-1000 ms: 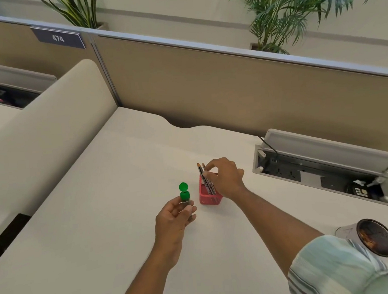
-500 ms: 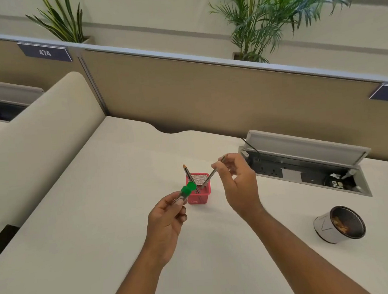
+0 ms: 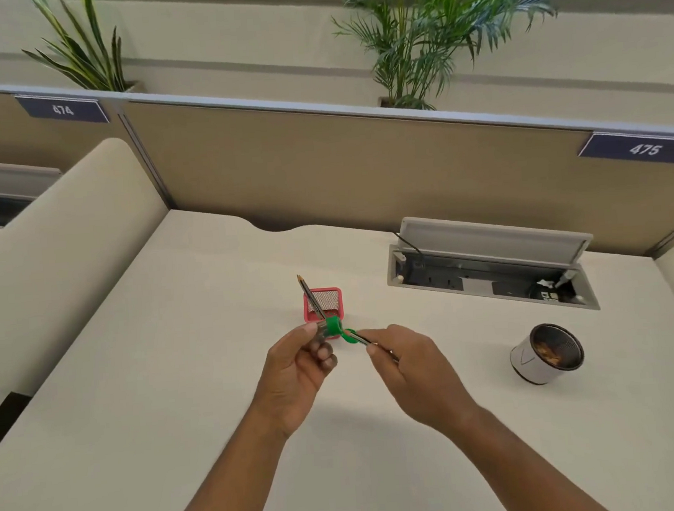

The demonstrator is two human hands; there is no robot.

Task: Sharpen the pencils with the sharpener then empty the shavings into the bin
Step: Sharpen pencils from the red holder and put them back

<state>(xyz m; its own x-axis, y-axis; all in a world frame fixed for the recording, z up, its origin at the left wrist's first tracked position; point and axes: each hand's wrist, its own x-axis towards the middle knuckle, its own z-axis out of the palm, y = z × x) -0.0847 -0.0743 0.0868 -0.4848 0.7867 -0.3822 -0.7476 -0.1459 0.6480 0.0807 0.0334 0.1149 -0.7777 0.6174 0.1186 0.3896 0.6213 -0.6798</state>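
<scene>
Altogether two hands, left (image 3: 295, 372), right (image 3: 410, 364), two pencils (image 3: 310, 297), one sharpener (image 3: 332, 327)

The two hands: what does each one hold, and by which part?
Left hand holds the green sharpener by its clear body. Right hand pinches a pencil mid-shaft, tip at the sharpener.

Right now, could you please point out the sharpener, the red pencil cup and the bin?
sharpener (image 3: 333, 325): head view, on its green cap.
red pencil cup (image 3: 339, 295): head view, on its right rim.
bin (image 3: 525, 362): head view, on its white outer wall.
</scene>
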